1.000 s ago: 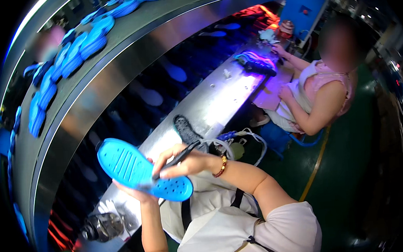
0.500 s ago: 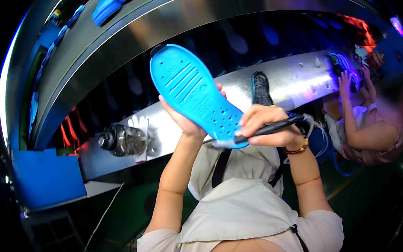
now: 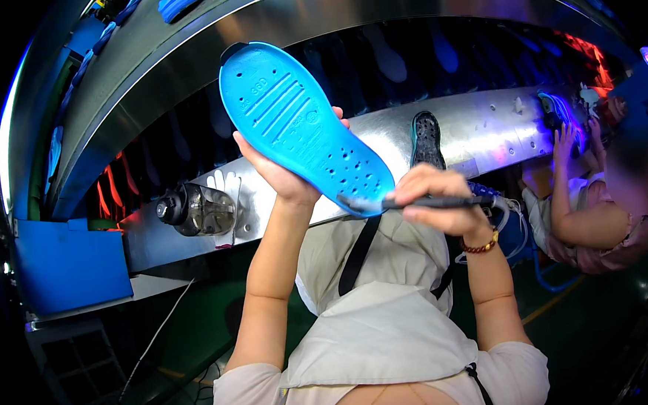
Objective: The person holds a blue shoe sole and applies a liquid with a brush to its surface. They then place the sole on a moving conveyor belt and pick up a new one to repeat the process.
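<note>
Tilted above the bench, a bright blue shoe sole shows a face with ribs, small holes and moulded marks. Its lower end points toward me, and a black piece sticks out at its far end. My left hand is closed around the sole's edges from beneath, most fingers hidden behind it. In my right hand is a black-handled brush, with a pale tube near its back end. The slightly blurred bristles lie against the lower end of the sole.
On the metal bench are a black perforated sole, a dark clear bottle and a white glove. Behind runs a curved conveyor carrying blue pieces. A co-worker handles a lit shoe at right.
My left hand and the blue sole have moved up and slightly left. The brush has moved from the sole's lower tip up onto its face, its bristles now farther left.
</note>
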Available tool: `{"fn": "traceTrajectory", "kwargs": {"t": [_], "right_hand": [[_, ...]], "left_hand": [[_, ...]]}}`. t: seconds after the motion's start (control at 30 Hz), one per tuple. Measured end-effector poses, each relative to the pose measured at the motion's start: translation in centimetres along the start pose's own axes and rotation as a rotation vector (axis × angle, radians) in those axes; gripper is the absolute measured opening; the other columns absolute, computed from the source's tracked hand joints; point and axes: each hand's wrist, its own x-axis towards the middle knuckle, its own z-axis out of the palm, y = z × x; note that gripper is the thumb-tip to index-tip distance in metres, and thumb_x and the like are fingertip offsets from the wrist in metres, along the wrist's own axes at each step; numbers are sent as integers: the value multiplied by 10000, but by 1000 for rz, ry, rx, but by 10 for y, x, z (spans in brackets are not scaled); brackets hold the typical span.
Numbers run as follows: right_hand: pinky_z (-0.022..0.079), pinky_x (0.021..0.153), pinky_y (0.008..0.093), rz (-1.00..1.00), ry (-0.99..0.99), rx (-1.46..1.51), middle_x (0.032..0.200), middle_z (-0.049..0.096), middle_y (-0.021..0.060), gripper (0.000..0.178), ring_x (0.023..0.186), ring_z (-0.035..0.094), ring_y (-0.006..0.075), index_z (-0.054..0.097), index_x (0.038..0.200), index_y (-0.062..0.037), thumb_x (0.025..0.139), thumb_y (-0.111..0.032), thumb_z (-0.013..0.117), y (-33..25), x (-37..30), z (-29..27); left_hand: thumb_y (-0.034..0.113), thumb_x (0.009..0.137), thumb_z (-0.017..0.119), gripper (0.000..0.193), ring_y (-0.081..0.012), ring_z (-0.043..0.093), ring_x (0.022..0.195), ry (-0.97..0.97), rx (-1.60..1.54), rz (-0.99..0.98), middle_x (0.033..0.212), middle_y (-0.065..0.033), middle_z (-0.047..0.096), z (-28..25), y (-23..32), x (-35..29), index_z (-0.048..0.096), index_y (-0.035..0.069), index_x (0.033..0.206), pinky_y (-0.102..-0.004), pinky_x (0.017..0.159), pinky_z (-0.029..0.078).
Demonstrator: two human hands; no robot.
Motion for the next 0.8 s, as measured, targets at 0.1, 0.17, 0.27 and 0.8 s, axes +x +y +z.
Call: {"fn": "traceTrajectory", "kwargs": {"t": [0.1, 0.17, 0.27, 0.8], "right_hand": [[438, 820, 306, -55, -148, 216, 871, 635, 109, 188, 910, 568, 208, 640, 843, 12, 656, 31, 643, 3, -5, -5], [438, 823, 304, 14, 17, 440, 898, 632, 133, 180, 901, 568, 209, 638, 849, 10, 671, 34, 625, 16, -6, -8], [460, 811, 306, 126, 106, 478, 936, 609, 182, 165, 902, 581, 220, 598, 891, 36, 728, 30, 576, 22, -11, 1], [494, 789, 320, -36, -218, -77, 903, 637, 164, 201, 866, 625, 255, 636, 852, 9, 657, 42, 672, -20, 6, 0]], "left_hand": [[782, 702, 71, 978, -357, 582, 830, -127, -32, -71, 1003, -262, 543, 0, 8, -2, 389, 9, 1210, -452, 739, 486], [781, 703, 65, 985, -356, 579, 854, -110, -34, -67, 1012, -269, 538, 7, 7, -2, 382, 1, 1216, -444, 750, 488], [775, 713, 162, 969, -362, 533, 972, -56, 71, -42, 1134, -266, 474, 8, 4, -1, 297, 11, 1292, -477, 821, 448], [305, 780, 559, 634, -228, 554, 969, -301, 196, -703, 1120, -175, 520, -3, 6, -16, 338, -25, 1274, -317, 861, 430]]}}
